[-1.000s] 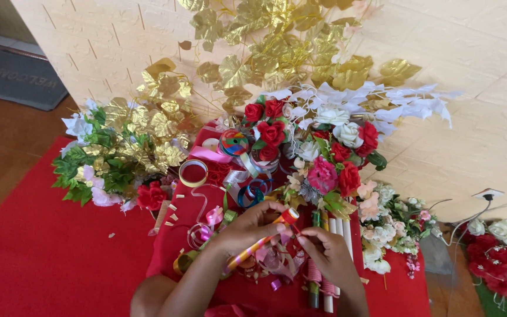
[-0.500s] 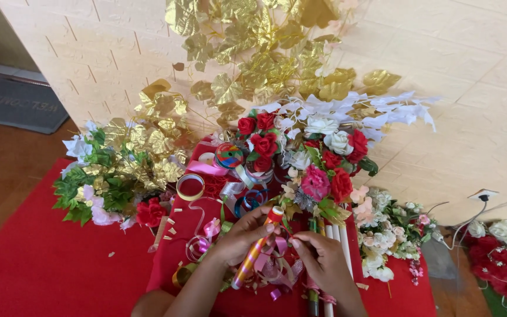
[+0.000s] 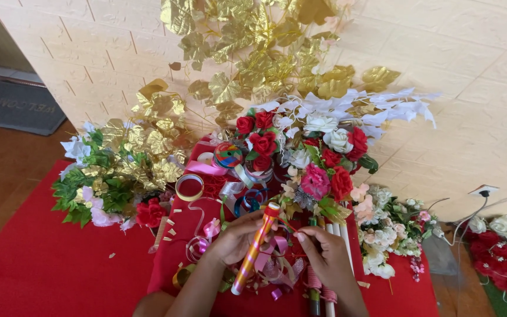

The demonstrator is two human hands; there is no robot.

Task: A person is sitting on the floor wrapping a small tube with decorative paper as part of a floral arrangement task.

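Both hands work low at six o'clock: my left hand [image 3: 239, 238] clamps a striped stick [image 3: 256, 246], my right hand [image 3: 324, 258] pinches pink ribbon [image 3: 274, 258].

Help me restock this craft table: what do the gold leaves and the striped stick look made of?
The gold leaves look like metallic foil or plastic, shiny and crinkled. The striped stick in the left hand seems a rod spiral-wrapped in glossy ribbon; its core is hidden.

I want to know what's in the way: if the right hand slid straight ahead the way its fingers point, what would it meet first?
The right hand points up and slightly left, so it would probably first meet the curled ribbon by the striped stick, then the pink flower. Depth is unclear.
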